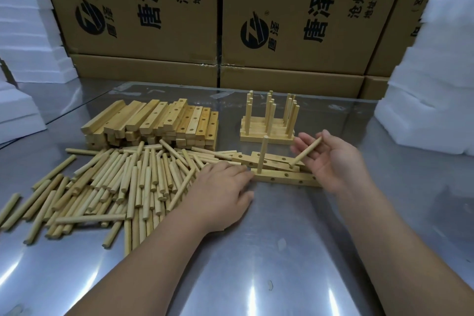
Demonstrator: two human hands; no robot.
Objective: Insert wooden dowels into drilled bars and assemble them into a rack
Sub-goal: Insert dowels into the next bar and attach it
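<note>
A drilled wooden bar (287, 177) lies across the steel table in front of me, with one dowel (263, 154) standing upright in its left hole. My right hand (331, 159) pinches a second dowel (306, 152), tilted, with its lower tip at a bar behind the front one. My left hand (220, 192) lies palm down at the front bar's left end, fingers touching it and the edge of the loose dowel pile (107, 187). Two more drilled bars (272, 159) lie just behind the front bar.
A stack of drilled bars (154, 123) sits at the back left. Finished bars with upright dowels (269, 123) stand behind the work spot. White foam blocks (431, 100) flank both sides, and cardboard boxes (230, 20) wall off the back.
</note>
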